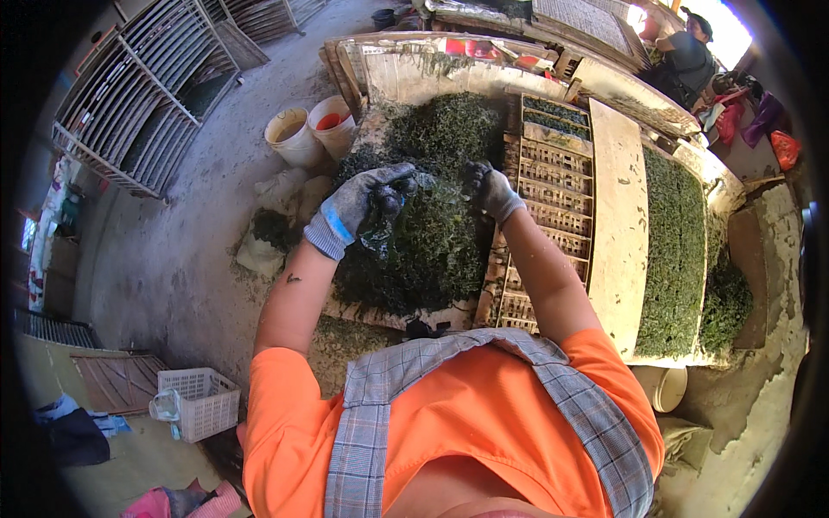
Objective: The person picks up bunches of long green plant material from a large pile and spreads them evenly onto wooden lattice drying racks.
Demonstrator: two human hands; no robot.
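Note:
A heap of dark green, seaweed-like shreds (414, 268) covers the work table in front of me. Over it, my left hand (367, 203), in a grey glove with blackened fingers, is closed with its fingers curled. My right hand (490, 190), gloved the same way, is closed in a fist beside the wooden tray. A pale, see-through stringy clump (420, 186) shows between the hands, next to the left fingers; whether it is wet shreds or thin plastic is unclear. What lies inside either grip is too small to make out.
Right of the heap lies a slotted wooden tray (557, 155), then a bare board (619, 224) and a bed of packed green shreds (672, 250). Two buckets (294, 138) stand past the table's left side. A white basket (199, 401) sits lower left. Another person (691, 60) is far right.

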